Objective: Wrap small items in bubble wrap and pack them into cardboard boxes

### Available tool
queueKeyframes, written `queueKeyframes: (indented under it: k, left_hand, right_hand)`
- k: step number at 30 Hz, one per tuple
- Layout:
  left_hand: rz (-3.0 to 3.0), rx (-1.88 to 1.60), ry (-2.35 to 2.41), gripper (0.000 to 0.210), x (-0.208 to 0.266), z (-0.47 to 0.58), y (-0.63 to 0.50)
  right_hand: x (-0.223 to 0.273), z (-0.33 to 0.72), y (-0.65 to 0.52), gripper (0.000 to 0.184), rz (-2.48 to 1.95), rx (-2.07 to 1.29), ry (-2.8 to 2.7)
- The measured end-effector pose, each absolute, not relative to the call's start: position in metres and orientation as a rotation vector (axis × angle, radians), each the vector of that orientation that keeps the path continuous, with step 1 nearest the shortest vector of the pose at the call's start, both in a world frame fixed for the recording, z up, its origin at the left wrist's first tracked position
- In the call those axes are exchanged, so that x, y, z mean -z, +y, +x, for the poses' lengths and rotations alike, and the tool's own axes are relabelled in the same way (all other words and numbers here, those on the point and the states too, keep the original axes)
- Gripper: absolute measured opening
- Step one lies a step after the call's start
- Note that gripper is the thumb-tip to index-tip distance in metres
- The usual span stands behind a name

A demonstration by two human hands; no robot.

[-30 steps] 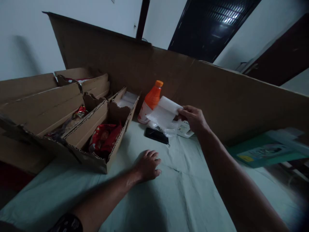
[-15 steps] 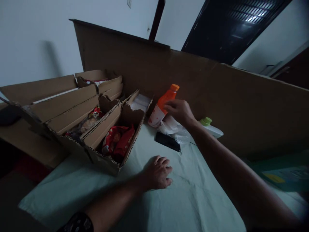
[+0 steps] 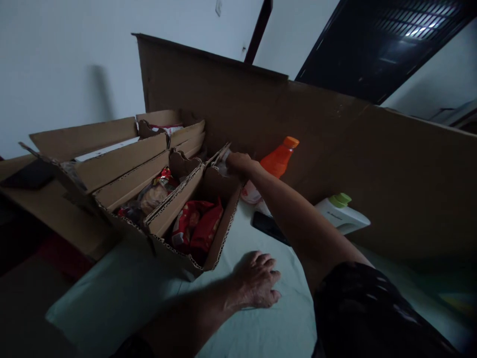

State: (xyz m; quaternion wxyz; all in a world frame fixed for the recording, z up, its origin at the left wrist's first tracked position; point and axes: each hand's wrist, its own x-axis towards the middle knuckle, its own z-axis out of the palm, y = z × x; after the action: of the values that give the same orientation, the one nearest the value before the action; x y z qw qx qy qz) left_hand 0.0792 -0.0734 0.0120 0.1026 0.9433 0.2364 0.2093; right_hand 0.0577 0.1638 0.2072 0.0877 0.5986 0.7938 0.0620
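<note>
Film of whitish plastic [image 3: 222, 165] is in the small rear compartment of the cardboard box [image 3: 175, 206], and our right hand [image 3: 238, 161] reaches there, at the film. Its fingertips are hidden from us, so we cannot tell whether they grip the film. Our left hand [image 3: 258, 280] rests palm down on the cloth-covered bench [image 3: 290, 318], near the box, with fingers loosely spread. In front of the film, in the larger compartment, we see red packets [image 3: 199, 226]. Our right forearm [image 3: 313, 223] partly covers the orange bottle [image 3: 278, 161] and the black phone [image 3: 269, 226]. Right of it, we see a white bottle [image 3: 345, 216] with green cap [image 3: 340, 200].
</note>
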Motion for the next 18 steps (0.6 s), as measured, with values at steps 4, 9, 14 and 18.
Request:
queueKeyframes:
  k: [4, 9, 14, 18]
  left_hand:
    - [2.737, -0.667, 0.722, 0.036, -0.006, 0.082, -0.074]
    - [2.700, -0.595, 0.728, 0.034, -0.005, 0.082, -0.077]
    - [2.669, -0.592, 0.736, 0.036, -0.001, 0.083, -0.080]
    - [2.659, -0.587, 0.741, 0.039, 0.001, 0.084, -0.081]
  right_hand:
    - [-0.228, 0.069, 0.152, 0.027, 1.905, -0.244, 2.425]
    - [-0.267, 0.140, 0.119, 0.023, 2.157, -0.074, 3.140]
    - [-0.253, 0.239, 0.080, 0.031, 2.558, 0.447, 3.344]
    - [-0.212, 0.294, 0.071, 0.030, 3.073, 0.438, 3.002]
